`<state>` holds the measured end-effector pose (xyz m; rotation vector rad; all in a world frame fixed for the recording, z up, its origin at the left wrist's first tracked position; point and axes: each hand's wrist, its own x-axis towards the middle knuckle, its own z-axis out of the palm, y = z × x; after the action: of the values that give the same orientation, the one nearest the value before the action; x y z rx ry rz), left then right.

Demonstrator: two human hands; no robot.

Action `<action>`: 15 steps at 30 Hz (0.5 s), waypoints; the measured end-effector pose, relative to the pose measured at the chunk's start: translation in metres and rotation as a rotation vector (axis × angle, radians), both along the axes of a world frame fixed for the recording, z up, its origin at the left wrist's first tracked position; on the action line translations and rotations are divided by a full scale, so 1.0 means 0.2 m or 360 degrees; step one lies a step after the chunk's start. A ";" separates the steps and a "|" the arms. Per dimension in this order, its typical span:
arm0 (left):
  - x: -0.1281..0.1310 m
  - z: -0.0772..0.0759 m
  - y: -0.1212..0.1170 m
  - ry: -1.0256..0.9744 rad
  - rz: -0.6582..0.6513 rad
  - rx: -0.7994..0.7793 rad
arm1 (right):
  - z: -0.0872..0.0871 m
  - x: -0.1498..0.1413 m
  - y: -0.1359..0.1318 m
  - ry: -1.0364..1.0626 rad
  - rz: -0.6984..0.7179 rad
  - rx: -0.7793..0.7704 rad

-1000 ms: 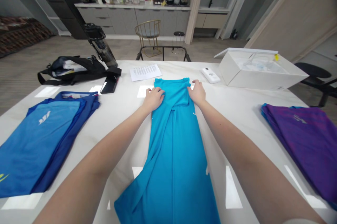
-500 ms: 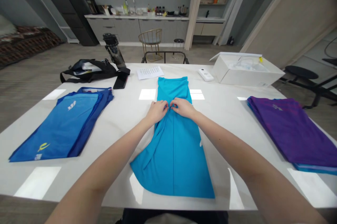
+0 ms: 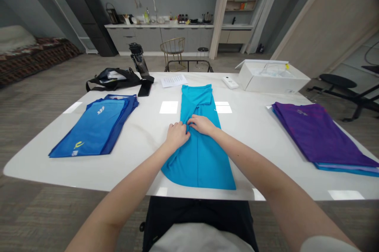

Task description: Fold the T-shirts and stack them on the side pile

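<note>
A turquoise shirt (image 3: 207, 161) lies lengthwise on the white table in front of me, its sides folded inward and its far end narrow. My left hand (image 3: 178, 135) pinches the left folded edge about halfway along. Close beside it, my right hand (image 3: 202, 125) grips the same fold with bent fingers, a little farther from me. Both hands are closed on the cloth, and the fingertips are partly hidden by it. Toward the near end, the shirt's left side spreads out in a loose, curved flap.
Folded blue shirts (image 3: 91, 127) lie at the left, a purple shirt (image 3: 322, 133) on other folded clothes at the right. Along the far side are a black bag (image 3: 114, 80), a bottle (image 3: 139, 60), a phone (image 3: 145, 88), a paper (image 3: 174, 81), a small white device (image 3: 230, 83) and a white box (image 3: 271, 82).
Both hands have moved along the shirt's left fold toward me, the left hand more. The near left flap is drawn inward. My view has tilted, showing more of my lap.
</note>
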<state>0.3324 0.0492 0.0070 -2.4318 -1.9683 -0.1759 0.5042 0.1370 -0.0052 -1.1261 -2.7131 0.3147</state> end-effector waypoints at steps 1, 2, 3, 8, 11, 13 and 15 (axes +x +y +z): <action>0.00 0.00 -0.02 -0.0028 0.0021 -0.0015 | 0.00 0.00 -0.01 -0.0015 0.0017 -0.0007; 0.01 0.01 -0.03 -0.0083 0.0039 -0.0011 | 0.01 -0.01 -0.02 -0.0026 0.0026 -0.0013; 0.01 0.01 -0.05 -0.0163 0.0050 0.0002 | 0.02 -0.01 -0.03 -0.0030 0.0028 -0.0020; 0.01 0.03 -0.12 -0.0468 0.0031 0.0046 | 0.04 0.05 -0.09 0.0077 -0.0051 0.0035; 0.01 0.02 -0.18 -0.0367 0.0019 0.0034 | 0.03 0.10 -0.14 0.0098 -0.0149 0.0077; 0.02 0.01 -0.23 -0.0303 0.0038 0.0001 | 0.01 0.13 -0.18 0.0066 -0.0167 0.0083; 0.03 0.00 -0.27 -0.0269 0.0068 -0.0045 | -0.01 0.14 -0.23 0.0046 -0.0136 0.0118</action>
<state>0.3381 -0.0043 0.0072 -2.4650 -2.1004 -0.3665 0.5315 0.0912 -0.0078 -1.2031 -2.6196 0.2137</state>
